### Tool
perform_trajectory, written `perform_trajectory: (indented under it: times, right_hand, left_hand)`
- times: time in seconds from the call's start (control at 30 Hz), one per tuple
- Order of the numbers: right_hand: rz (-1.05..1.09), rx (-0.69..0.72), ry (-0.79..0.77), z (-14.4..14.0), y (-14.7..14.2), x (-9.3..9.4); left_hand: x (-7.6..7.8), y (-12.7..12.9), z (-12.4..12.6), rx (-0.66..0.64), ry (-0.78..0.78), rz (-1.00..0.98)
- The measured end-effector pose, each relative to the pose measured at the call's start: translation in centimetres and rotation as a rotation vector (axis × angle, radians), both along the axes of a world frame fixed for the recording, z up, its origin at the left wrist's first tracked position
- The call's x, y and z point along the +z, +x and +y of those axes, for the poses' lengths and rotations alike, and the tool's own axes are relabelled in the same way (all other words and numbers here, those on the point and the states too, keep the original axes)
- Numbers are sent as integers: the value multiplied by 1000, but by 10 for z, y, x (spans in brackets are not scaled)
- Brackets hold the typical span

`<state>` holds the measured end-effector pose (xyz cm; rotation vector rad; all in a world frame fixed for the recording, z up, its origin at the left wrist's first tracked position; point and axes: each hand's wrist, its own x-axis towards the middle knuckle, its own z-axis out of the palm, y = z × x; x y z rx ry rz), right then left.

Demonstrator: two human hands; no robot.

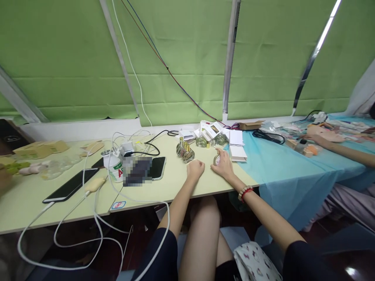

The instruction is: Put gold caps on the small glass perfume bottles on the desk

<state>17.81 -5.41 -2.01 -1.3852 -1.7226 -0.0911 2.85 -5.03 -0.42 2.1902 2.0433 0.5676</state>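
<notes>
My right hand (pixel 223 166) is pinching a small round clear-glass bottle (pixel 216 159) between thumb and fingers, near the front of the pale yellow tabletop (pixel 175 181). Can't tell if its base is touching down. My left hand (pixel 195 170) is curling into a fist just beside, fingers folded in. A bracelet of pale beads and red cord (pixel 245 193) is circling my right wrist. Beyond my left hand, a cluster of round glass bottles with gold caps (pixel 185 152) is standing close together. White cardboard boxes (pixel 236 137) are lying behind and right of my right hand. Further left, a black-screened phone (pixel 158 168) is lying flat. On the right, light blue sheeting (pixel 272 164) is covering the surface.
</notes>
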Motion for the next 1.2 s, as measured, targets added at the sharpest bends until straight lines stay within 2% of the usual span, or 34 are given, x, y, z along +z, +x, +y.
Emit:
perform_trajectory:
  times: [0.3, 0.53, 0.73, 0.9, 1.07, 1.2]
  right_hand:
    - [-13, 179, 149, -1, -1, 1]
    - [7, 149, 94, 1, 1, 1]
    - [-42, 171, 85, 0, -2, 3]
    - [47, 105, 98, 4, -1, 0]
    - [-8, 110, 89, 5, 1, -1]
    - [25, 34, 79, 4, 1, -1]
  left_hand:
    - [-1, -4, 1, 23, 0, -7]
    - [-2, -3, 1, 11, -17, 1]
    - [0, -5, -5, -52, 16, 0]
    - [-1, -6, -2, -50, 15, -1]
    - [-2, -5, -1, -37, 2, -8]
    - [-1, -5, -3, -36, -6, -17]
